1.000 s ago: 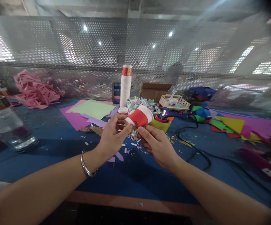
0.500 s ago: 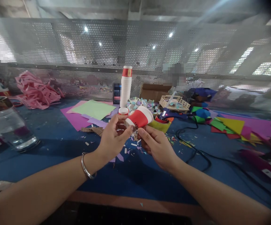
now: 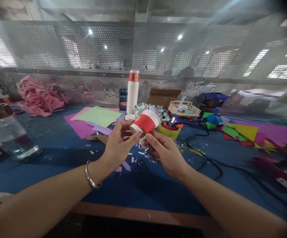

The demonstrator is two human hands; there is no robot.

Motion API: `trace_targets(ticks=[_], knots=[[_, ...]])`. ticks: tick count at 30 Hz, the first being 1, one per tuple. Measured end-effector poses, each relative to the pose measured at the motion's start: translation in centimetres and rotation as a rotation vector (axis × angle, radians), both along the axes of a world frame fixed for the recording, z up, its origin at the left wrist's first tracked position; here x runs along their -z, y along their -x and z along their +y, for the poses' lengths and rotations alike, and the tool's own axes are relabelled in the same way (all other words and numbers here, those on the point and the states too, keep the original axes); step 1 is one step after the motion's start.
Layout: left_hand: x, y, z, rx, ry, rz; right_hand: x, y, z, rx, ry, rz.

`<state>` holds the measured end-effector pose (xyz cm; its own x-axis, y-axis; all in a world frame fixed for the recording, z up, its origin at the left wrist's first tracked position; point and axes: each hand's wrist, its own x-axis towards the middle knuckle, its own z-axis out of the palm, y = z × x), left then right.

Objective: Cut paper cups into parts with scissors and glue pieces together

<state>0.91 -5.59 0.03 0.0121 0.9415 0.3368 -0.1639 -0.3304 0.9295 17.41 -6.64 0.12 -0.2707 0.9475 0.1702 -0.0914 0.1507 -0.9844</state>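
Observation:
A red and white paper cup lies tilted in the air between my hands, its wide mouth toward the upper right. Around its base end, my left hand is closed with thumb and fingers. My right hand pinches the lower side of the cup near the middle; its curled fingers are partly hidden. Just behind the left fingers stands a second small cup, partly covered. Farther back rises a tall stack of paper cups.
Green paper and purple sheets lie left of centre. A glue gun rests at right, its black cable trailing across the blue table. Paper scraps litter the middle. A large clear container stands at left, crumpled pink paper behind it.
The cup has turned slightly in my hands and shifted a little left. Both hands keep nearly the same place and grip.

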Motion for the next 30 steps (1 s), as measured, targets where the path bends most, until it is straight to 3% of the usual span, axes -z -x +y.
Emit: trace_targets(ticks=[6, 13, 25, 30], knots=[[-0.53, -0.02, -0.55, -0.005, -0.078, 0.098, 0.15, -0.13, -0.02, 0.015, -0.03, -0.009], [-0.38, 0.07, -0.5, 0.01, -0.088, 0.084, 0.1, -0.28, 0.02, 0.021, -0.072, -0.04], [0.15, -0.88, -0.41, 0.154, 0.133, -0.329, -0.35, -0.61, 0.03, 0.048, -0.154, -0.109], [-0.39, -0.8, -0.52, 0.21, 0.18, -0.35, -0.15, -0.67, 0.17, 0.066, -0.169, -0.134]])
